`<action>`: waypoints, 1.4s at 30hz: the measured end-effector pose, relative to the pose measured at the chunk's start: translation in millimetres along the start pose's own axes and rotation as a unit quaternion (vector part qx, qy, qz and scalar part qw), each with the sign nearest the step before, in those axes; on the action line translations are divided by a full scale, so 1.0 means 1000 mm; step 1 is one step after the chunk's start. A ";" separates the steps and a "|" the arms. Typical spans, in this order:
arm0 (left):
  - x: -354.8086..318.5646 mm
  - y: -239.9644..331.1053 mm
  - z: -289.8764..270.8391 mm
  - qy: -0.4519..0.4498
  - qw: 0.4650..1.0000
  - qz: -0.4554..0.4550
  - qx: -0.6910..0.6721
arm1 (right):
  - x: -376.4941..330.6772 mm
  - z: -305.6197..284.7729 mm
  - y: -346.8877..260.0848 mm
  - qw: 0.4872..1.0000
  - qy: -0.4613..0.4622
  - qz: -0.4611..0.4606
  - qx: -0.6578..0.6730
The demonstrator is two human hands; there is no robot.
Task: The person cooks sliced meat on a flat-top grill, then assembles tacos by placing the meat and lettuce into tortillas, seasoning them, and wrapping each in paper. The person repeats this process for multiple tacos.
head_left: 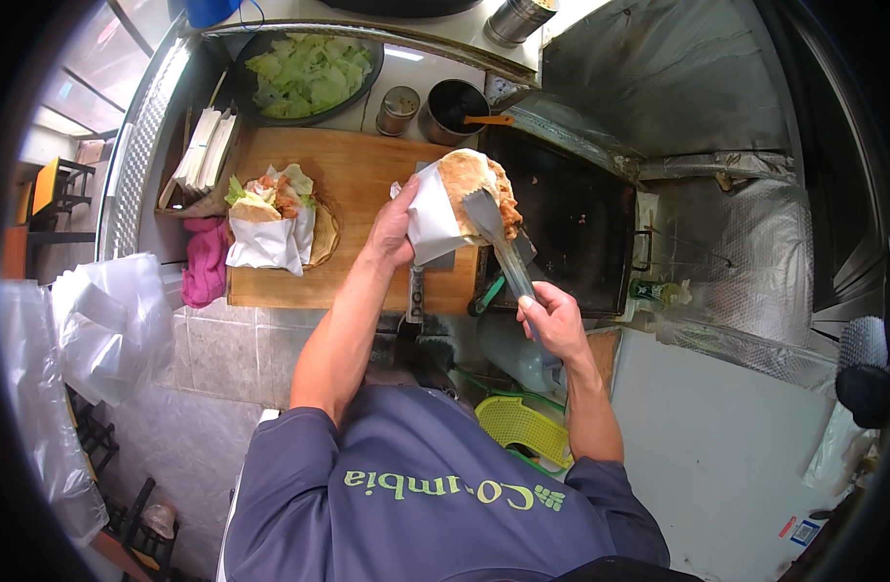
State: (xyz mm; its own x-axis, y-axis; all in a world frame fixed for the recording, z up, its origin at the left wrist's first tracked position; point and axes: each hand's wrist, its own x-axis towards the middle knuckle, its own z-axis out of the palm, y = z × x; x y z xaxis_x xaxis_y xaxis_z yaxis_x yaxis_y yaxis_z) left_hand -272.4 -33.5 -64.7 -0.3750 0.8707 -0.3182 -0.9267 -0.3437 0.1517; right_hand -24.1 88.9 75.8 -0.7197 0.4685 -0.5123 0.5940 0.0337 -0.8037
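In my left hand (pixel 394 225) is a filled flatbread (pixel 464 186), wrapped partly in a white paper sleeve (pixel 435 221), held above the right part of a wooden cutting board (pixel 367 165). Browned filling shows along the bread's right edge. My right hand (pixel 553 318) grips metal tongs (pixel 509 254), whose tips lie against the bread's face. A second filled flatbread (pixel 270 218) in white paper, with lettuce and reddish filling, rests at the board's left on a round flat piece that looks like bread or a woven mat. Below my left hand, a cleaver-like knife (pixel 415 296) lies partly hidden.
A dark bowl of chopped lettuce (pixel 309 76) sits at the back left, beside a shaker jar (pixel 398 110) and a dark pot (pixel 454 105). To the right is a black griddle (pixel 571 223). Paper sleeves (pixel 204 150) and a pink cloth (pixel 205 260) flank the board's left.
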 end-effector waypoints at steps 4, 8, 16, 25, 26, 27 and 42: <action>0.009 -0.006 -0.004 -0.023 0.999 -0.003 -0.035 | -0.004 0.007 -0.006 1.000 -0.008 -0.008 -0.013; 0.011 -0.009 -0.012 -0.058 0.995 -0.002 -0.082 | -0.004 0.006 -0.014 1.000 -0.006 -0.024 -0.006; 0.004 0.012 0.000 -0.098 0.988 0.006 -0.116 | 0.038 -0.031 0.090 0.964 0.250 -0.011 -0.092; 0.001 0.017 -0.019 -0.076 0.995 -0.030 -0.063 | 0.079 -0.037 0.112 0.950 0.267 -0.012 -0.162; -0.002 0.019 -0.019 -0.071 0.996 -0.036 -0.039 | 0.082 -0.018 0.055 0.980 0.190 -0.003 0.067; -0.001 0.017 -0.018 -0.064 0.997 -0.041 -0.006 | 0.087 -0.012 0.029 0.972 0.129 -0.013 0.194; -0.004 0.000 -0.003 0.109 0.950 0.010 0.292 | 0.148 0.024 -0.023 0.984 -0.052 0.097 0.141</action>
State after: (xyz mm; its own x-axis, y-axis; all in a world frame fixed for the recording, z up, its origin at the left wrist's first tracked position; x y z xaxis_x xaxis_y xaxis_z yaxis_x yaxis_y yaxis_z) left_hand -271.3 -38.0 -66.4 -0.4471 0.7510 -0.4859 -0.7723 -0.0500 0.6333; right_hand -152.8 135.8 10.9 -0.6441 0.3495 -0.6804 0.6108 -0.3006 -0.7325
